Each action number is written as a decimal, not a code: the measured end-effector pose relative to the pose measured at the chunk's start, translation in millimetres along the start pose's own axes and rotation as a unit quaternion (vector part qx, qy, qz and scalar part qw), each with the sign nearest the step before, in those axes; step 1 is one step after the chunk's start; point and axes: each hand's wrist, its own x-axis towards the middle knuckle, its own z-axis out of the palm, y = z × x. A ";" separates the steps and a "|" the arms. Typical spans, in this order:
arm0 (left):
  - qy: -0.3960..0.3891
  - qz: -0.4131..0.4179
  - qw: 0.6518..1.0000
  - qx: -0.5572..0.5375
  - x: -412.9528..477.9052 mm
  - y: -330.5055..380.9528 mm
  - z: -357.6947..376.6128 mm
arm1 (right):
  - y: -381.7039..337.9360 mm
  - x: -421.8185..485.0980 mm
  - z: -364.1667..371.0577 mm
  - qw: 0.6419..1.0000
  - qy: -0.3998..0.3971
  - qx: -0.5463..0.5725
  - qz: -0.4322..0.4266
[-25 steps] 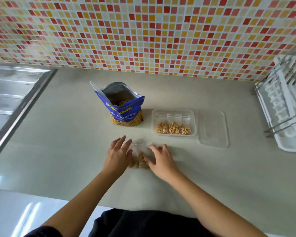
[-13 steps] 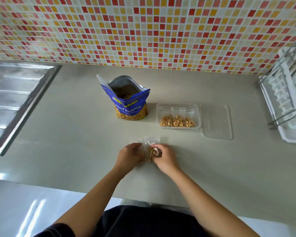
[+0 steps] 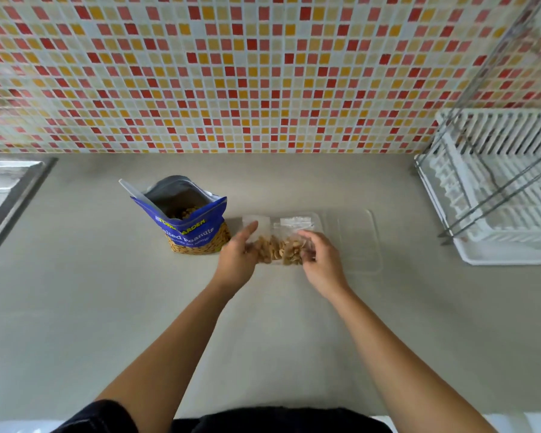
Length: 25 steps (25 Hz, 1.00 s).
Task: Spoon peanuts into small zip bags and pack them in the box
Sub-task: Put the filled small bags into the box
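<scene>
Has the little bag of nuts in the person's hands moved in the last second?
Yes. The bag has gone away from the person, from the counter up to the clear box beside the blue pouch.

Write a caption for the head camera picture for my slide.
Left hand holds a peanut-filled zip bag over the clear box, right hand alongside, near the open blue peanut pouch.

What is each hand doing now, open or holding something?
Left hand: holds the zip bag of peanuts at its left side.
Right hand: holds the same bag at its right side.
</scene>
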 end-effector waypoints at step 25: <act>-0.111 0.128 0.858 0.485 28.3 -51.4 46.8 | 13.3 21.0 4.1 0.885 -0.263 -0.375 -0.076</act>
